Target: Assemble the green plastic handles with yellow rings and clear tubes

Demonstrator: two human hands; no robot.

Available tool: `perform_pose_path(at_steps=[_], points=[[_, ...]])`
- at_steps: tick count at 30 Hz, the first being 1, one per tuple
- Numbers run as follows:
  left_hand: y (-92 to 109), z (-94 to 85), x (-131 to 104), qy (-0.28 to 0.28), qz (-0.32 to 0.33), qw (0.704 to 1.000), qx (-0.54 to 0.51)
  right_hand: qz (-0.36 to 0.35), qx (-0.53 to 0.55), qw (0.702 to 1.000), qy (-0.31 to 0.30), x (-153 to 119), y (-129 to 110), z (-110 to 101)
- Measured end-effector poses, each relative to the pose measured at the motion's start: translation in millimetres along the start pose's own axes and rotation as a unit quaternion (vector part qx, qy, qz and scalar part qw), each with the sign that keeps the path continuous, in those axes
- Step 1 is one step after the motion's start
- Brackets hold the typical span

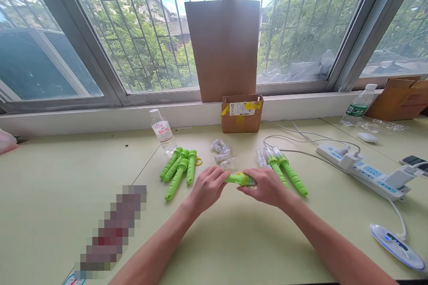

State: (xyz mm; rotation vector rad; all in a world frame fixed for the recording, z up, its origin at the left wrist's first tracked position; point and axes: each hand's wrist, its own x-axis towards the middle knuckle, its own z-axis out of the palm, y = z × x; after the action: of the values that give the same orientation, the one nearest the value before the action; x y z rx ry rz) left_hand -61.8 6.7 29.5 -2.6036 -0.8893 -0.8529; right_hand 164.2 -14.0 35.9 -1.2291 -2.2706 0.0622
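Level above the table, a green plastic handle [235,179] spans the gap between my two hands. My left hand [209,182] is closed round its left part. The fingers of my right hand [265,183] wrap its right end, where a yellow ring and a bit of clear plastic show; the rest of that end is hidden. Beyond my hands lie several clear plastic caps [229,163]. A bunch of similar green handles [176,180] rests left of my left hand. Two green handles with clear caps [291,175] lie just past my right hand.
A water bottle [163,132] and a small cardboard box [241,116] stand near the window sill. To the right are a power strip [364,170] with cables, a white oval device [396,246], another bottle [359,106] and a phone [414,163]. A blurred patch [113,231] covers something at left.
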Motion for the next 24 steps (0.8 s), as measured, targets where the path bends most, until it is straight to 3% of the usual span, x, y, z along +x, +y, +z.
perform_pose_path(at_steps=[4,11,16,24], points=[[-0.3,-0.1,0.4,0.013,0.010,0.999,0.031,-0.001,0.004,1.000,0.004,0.3,0.2,-1.0],[-0.8,-2.7,2.4,-0.036,-0.040,0.999,-0.001,-0.066,-0.081,0.993,0.053,0.3,5.3,5.6],[2.2,-6.9,0.7,-0.083,-0.054,0.994,-0.047,-0.069,-0.075,0.994,0.036,-1.1,5.7,7.9],[6.3,-3.9,0.9,-0.077,-0.047,0.995,-0.038,-0.036,-0.039,0.999,0.005,-1.1,1.3,2.2]])
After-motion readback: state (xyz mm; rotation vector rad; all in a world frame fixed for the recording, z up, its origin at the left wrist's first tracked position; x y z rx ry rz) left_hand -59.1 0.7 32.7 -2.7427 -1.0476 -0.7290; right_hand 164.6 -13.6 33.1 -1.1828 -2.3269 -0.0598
